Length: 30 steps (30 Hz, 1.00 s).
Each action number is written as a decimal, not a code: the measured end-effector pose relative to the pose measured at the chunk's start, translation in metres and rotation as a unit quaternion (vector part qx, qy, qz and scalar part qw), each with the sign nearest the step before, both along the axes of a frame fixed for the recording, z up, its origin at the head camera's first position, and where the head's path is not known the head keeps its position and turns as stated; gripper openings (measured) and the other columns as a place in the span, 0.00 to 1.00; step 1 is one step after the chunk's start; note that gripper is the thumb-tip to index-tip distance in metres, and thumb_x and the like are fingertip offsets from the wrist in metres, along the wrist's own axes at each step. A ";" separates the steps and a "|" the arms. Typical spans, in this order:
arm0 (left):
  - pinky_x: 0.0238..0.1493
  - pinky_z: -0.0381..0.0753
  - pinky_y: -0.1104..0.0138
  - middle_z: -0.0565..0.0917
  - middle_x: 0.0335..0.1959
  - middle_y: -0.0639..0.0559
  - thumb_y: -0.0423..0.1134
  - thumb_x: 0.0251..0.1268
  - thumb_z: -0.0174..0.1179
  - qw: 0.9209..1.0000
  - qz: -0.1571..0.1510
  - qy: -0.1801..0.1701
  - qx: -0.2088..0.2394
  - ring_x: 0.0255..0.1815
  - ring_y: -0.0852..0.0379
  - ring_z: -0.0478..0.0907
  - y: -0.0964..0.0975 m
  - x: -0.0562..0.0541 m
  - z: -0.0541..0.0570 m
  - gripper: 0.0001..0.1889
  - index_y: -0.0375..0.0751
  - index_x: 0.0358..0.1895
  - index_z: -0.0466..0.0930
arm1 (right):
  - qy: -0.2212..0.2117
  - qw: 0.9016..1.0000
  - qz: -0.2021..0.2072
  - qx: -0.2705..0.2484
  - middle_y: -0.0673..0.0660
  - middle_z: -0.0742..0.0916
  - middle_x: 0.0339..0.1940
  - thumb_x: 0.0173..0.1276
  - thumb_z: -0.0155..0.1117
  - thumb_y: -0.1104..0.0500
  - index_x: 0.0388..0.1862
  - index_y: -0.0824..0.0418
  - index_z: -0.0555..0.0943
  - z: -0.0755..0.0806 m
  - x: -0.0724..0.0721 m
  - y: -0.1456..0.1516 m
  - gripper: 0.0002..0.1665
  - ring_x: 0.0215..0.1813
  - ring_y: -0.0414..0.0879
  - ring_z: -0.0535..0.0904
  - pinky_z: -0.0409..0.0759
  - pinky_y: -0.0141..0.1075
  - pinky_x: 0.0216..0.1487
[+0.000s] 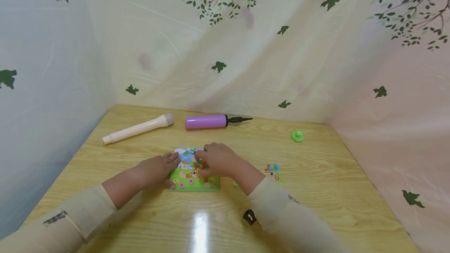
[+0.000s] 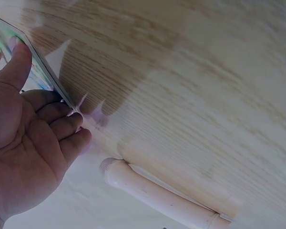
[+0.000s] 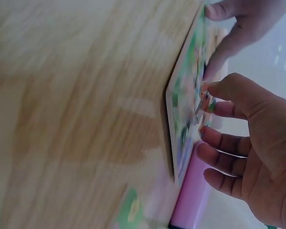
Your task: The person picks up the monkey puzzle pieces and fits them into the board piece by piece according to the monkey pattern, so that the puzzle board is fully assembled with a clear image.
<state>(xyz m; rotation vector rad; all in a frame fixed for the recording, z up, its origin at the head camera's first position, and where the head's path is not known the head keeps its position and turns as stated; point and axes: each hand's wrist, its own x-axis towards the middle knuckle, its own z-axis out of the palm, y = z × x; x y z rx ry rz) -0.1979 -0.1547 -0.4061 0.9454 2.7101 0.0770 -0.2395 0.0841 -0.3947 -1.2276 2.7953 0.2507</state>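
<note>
A picture puzzle board [image 1: 190, 184] with a house, flowers and a monkey lies flat on the wooden table. My left hand [image 1: 156, 171] rests at the board's left side, its fingers fairly straight on the edge and its thumb near the front corner. Over the board's right half, my right hand [image 1: 221, 161] pinches a small puzzle piece [image 3: 207, 101] between thumb and forefinger, the other fingers loosely bent. In the right wrist view the piece is tilted, close to the board's surface; whether it touches cannot be told. More puzzle pieces [image 1: 272, 171] lie right of my right wrist, partly hidden by the arm.
Behind the board lie a pale pink tube-shaped stick [image 1: 138, 129] and a purple hand pump [image 1: 206, 122] with a black nozzle. A green duck toy [image 1: 297, 136] sits at the back right. Near my right sleeve is a small black object [image 1: 249, 217]. Leaf-patterned curtains [image 1: 225, 50] enclose the table.
</note>
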 end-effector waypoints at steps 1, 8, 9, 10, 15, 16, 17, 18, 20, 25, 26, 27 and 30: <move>0.72 0.62 0.43 0.59 0.76 0.33 0.59 0.62 0.61 1.000 0.000 0.000 -0.002 0.76 0.34 0.56 0.000 0.000 0.000 0.45 0.29 0.73 0.60 | 0.003 1.000 0.002 0.002 0.44 0.80 0.35 0.65 0.63 0.39 0.55 0.43 0.77 -0.002 0.000 -0.005 0.22 0.37 0.42 0.74 0.76 0.34 0.38; 0.73 0.61 0.44 0.58 0.76 0.34 0.59 0.63 0.60 1.000 -0.002 0.000 -0.003 0.76 0.35 0.55 0.003 -0.002 0.000 0.45 0.29 0.73 0.59 | -0.001 1.000 -0.006 -0.020 0.45 0.78 0.37 0.68 0.60 0.45 0.51 0.46 0.77 -0.009 0.002 -0.010 0.15 0.37 0.41 0.73 0.76 0.35 0.39; 0.73 0.61 0.44 0.58 0.76 0.34 0.59 0.63 0.60 1.000 -0.001 -0.002 -0.002 0.77 0.35 0.55 0.003 -0.003 0.000 0.45 0.29 0.73 0.58 | -0.006 1.000 -0.008 -0.029 0.45 0.78 0.38 0.69 0.60 0.45 0.51 0.47 0.77 -0.010 0.001 -0.008 0.15 0.38 0.41 0.73 0.77 0.35 0.40; 0.74 0.61 0.44 0.57 0.76 0.34 0.59 0.63 0.60 1.000 0.001 -0.004 -0.001 0.77 0.35 0.54 0.003 -0.003 0.000 0.45 0.29 0.74 0.58 | -0.011 0.999 -0.008 -0.038 0.45 0.78 0.40 0.69 0.61 0.44 0.52 0.47 0.77 -0.009 0.001 -0.005 0.15 0.40 0.41 0.73 0.77 0.35 0.41; 0.74 0.60 0.44 0.57 0.76 0.33 0.58 0.63 0.60 1.000 0.001 -0.005 0.002 0.76 0.34 0.55 0.002 -0.001 -0.001 0.45 0.28 0.73 0.58 | -0.019 0.998 0.037 -0.051 0.45 0.82 0.49 0.72 0.60 0.42 0.54 0.44 0.82 -0.009 0.003 0.012 0.16 0.49 0.41 0.77 0.79 0.36 0.52; 0.73 0.61 0.44 0.57 0.76 0.33 0.58 0.63 0.60 1.000 0.000 -0.003 0.003 0.76 0.34 0.55 0.001 -0.001 0.000 0.45 0.28 0.73 0.58 | -0.018 0.997 0.049 -0.049 0.45 0.82 0.51 0.72 0.59 0.43 0.55 0.43 0.82 -0.010 0.003 0.015 0.16 0.50 0.42 0.77 0.79 0.36 0.54; 0.73 0.61 0.44 0.58 0.76 0.32 0.58 0.63 0.60 1.000 -0.002 -0.002 0.003 0.76 0.34 0.55 0.001 0.000 0.000 0.45 0.28 0.73 0.59 | -0.017 0.997 0.058 -0.046 0.45 0.82 0.53 0.73 0.58 0.43 0.56 0.43 0.82 -0.011 0.004 0.017 0.17 0.52 0.42 0.77 0.79 0.37 0.55; 0.73 0.61 0.44 0.58 0.76 0.32 0.58 0.63 0.60 1.000 -0.001 -0.002 0.004 0.76 0.34 0.55 0.001 0.000 0.001 0.45 0.28 0.73 0.59 | -0.017 0.997 0.063 -0.045 0.45 0.82 0.54 0.74 0.57 0.43 0.58 0.43 0.82 -0.012 0.005 0.019 0.18 0.53 0.43 0.77 0.80 0.37 0.55; 0.73 0.61 0.44 0.58 0.76 0.32 0.58 0.63 0.61 1.000 -0.003 -0.001 0.004 0.76 0.33 0.56 0.001 0.001 0.003 0.45 0.28 0.73 0.59 | -0.015 0.997 0.071 -0.039 0.46 0.82 0.56 0.75 0.56 0.44 0.63 0.43 0.80 -0.013 0.005 0.022 0.21 0.54 0.42 0.77 0.79 0.36 0.56; 0.73 0.60 0.44 0.58 0.75 0.31 0.58 0.63 0.61 1.000 -0.002 -0.001 0.005 0.75 0.33 0.56 0.000 0.001 0.004 0.45 0.27 0.72 0.59 | -0.005 0.996 0.089 -0.028 0.47 0.81 0.55 0.74 0.57 0.46 0.68 0.45 0.75 -0.015 0.005 0.021 0.25 0.52 0.42 0.75 0.79 0.34 0.53; 0.73 0.60 0.44 0.59 0.75 0.31 0.58 0.62 0.61 1.000 -0.003 -0.001 0.006 0.75 0.33 0.56 0.000 0.001 0.004 0.45 0.26 0.72 0.59 | -0.002 0.995 0.093 -0.027 0.47 0.81 0.55 0.74 0.58 0.46 0.68 0.45 0.75 -0.015 0.006 0.021 0.25 0.52 0.42 0.75 0.79 0.34 0.52; 0.73 0.60 0.44 0.59 0.75 0.31 0.58 0.62 0.61 1.000 -0.004 0.000 0.006 0.75 0.32 0.56 0.000 0.001 0.003 0.45 0.26 0.72 0.60 | 0.001 0.995 0.095 -0.026 0.47 0.81 0.55 0.74 0.58 0.46 0.68 0.45 0.75 -0.015 0.006 0.020 0.25 0.52 0.42 0.75 0.79 0.34 0.51; 0.73 0.61 0.43 0.60 0.74 0.30 0.57 0.60 0.63 1.000 -0.003 0.003 0.012 0.74 0.32 0.58 0.001 0.000 0.003 0.46 0.27 0.72 0.60 | 0.006 0.995 0.097 -0.021 0.48 0.81 0.55 0.74 0.58 0.45 0.68 0.44 0.75 -0.016 0.007 0.019 0.25 0.52 0.42 0.75 0.79 0.34 0.51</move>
